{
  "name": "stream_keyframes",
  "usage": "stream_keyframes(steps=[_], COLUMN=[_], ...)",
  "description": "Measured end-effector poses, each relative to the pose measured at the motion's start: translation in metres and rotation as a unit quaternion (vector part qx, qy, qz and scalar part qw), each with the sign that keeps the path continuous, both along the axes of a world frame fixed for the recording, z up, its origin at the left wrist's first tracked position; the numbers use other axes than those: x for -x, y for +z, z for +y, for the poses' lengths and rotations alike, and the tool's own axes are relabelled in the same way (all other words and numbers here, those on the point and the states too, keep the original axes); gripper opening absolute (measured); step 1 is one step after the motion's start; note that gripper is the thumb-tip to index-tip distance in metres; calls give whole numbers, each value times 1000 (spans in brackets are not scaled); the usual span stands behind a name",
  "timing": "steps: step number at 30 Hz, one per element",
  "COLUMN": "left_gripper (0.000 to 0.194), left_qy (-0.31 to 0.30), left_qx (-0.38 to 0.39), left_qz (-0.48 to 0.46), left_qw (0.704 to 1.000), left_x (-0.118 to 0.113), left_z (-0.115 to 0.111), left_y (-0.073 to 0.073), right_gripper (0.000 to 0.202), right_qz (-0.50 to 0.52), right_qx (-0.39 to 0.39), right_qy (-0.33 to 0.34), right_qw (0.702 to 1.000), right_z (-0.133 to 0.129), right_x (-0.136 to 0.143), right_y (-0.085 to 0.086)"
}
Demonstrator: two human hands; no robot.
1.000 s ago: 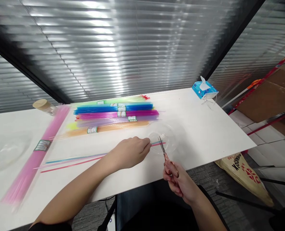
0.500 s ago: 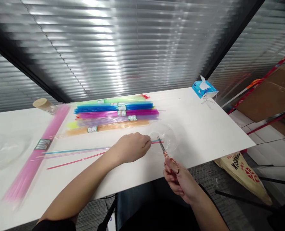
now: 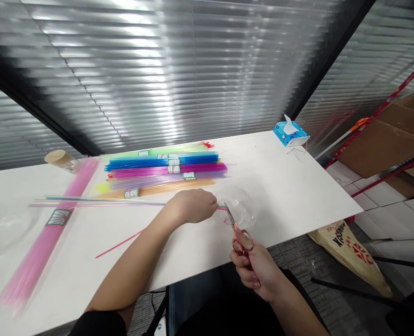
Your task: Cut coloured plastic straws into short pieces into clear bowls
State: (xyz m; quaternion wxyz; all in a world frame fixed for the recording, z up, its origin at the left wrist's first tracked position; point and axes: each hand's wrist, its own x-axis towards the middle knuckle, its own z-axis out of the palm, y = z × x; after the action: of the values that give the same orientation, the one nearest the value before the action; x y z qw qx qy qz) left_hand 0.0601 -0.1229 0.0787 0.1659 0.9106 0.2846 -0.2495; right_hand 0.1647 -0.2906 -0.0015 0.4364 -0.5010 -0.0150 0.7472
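Several thin plastic straws [image 3: 103, 202], blue, purple and red, run through the closed fingers of my left hand [image 3: 196, 205]. Their tips poke out past my fingertips, above a clear plastic bowl [image 3: 251, 207]. The loose end of the red straw [image 3: 120, 243] slants out below my left forearm. Scissors [image 3: 231, 219] with rose-gold handles are gripped in my right hand [image 3: 252, 263], thumb and fingers in the loops. Their blades meet the straw tips; whether they are fully closed is hard to make out. A small red cut piece [image 3: 225, 220] shows in the bowl.
Bundles of coloured straws [image 3: 164, 163] lie along the back of the white table [image 3: 284, 186]. A pink bundle [image 3: 58, 217] lies at left, near a cork-lidded jar [image 3: 61, 159] and another clear bowl [image 3: 7, 224]. A blue tissue pack [image 3: 291, 133] sits back right.
The straw tips beyond my left fingers are shorter, and a small red piece shows in the bowl. The straws' far ends have swung upward and leftward. The view has shifted slightly.
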Motion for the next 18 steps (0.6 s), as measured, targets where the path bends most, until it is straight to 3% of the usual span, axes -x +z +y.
stream_keyframes(steps=[6, 11, 18], left_gripper=[45, 41, 39], left_qy=[-5, -49, -59], left_qx=[-2, -28, -41], left_qz=[-11, -31, -56], left_qw=[1000, 998, 996], left_x=[2, 4, 6], left_z=[2, 3, -4], left_y=[0, -2, -8], right_gripper=[59, 60, 61], right_qz=[40, 81, 44], right_qx=[2, -15, -54], right_qy=[-8, 2, 23], right_qw=[999, 997, 997], right_z=[-2, -10, -17], right_x=[-4, -4, 3], right_y=[-3, -5, -4])
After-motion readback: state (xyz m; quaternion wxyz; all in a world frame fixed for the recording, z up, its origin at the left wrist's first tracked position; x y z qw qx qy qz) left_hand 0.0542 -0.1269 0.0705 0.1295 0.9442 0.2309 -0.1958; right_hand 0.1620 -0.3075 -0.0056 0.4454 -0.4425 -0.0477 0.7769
